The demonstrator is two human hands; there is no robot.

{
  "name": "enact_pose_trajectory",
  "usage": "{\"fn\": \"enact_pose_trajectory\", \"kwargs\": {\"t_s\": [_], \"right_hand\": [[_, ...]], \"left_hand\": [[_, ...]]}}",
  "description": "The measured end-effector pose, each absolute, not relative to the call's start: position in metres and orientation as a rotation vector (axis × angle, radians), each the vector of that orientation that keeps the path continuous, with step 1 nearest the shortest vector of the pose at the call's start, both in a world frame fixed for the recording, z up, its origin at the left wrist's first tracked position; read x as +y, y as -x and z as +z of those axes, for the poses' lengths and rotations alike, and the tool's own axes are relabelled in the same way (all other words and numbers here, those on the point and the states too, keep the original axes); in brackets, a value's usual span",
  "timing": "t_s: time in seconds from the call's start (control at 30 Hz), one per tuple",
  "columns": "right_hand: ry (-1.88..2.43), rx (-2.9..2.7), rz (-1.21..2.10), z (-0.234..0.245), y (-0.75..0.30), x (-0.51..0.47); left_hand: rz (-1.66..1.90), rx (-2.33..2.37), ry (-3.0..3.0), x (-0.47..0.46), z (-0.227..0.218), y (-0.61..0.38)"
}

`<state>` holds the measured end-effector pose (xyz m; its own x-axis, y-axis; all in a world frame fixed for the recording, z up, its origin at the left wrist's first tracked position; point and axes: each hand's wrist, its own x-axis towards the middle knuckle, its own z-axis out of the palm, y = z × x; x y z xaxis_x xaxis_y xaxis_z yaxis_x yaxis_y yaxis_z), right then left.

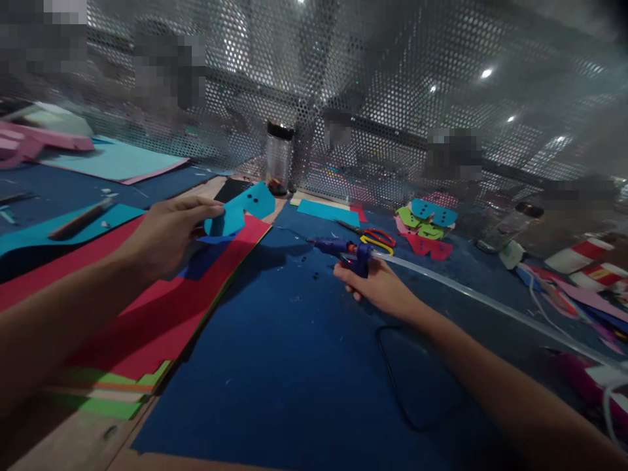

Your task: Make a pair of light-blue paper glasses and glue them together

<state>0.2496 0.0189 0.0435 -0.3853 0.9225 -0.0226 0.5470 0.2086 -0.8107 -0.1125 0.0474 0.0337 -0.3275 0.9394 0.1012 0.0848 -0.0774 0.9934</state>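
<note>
My left hand [169, 232] pinches a light blue paper cutout [260, 199] by its near end, raised above a stack of red sheets [161, 320]. Small black dots show on the cutout's far part. In my right hand [375, 284] is a blue hot glue gun [338, 247], its nozzle pointing left over a dark blue sheet [275, 379]. A long clear glue stick [471, 296] runs out of its back to the right. A few tiny black pieces [315, 275] lie below the nozzle. My fingers wrap around the gun's handle.
Scissors [375, 239] with red and yellow handles lie beyond the gun. Several dotted cutouts [426, 226] are piled to their right. A black-lidded jar [279, 157] stands by the perforated metal screen [235, 72]. A black cord [392, 379] loops near my right forearm.
</note>
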Motion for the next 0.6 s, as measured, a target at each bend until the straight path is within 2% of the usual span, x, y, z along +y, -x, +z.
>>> {"fn": "enact_pose_trajectory", "kwargs": {"t_s": [0.17, 0.43, 0.6], "right_hand": [[1.345, -1.982, 1.017, 0.05, -0.251, -0.004], [1.235, -2.187, 0.695, 0.052, -0.257, -0.017], [1.195, -2.249, 0.624, 0.045, -0.257, -0.013]], "left_hand": [[1.369, 1.325, -1.157, 0.039, 0.036, 0.101], [1.218, 1.302, -1.421, 0.031, 0.036, 0.091], [1.201, 1.292, -1.501, 0.026, 0.039, 0.085]]}}
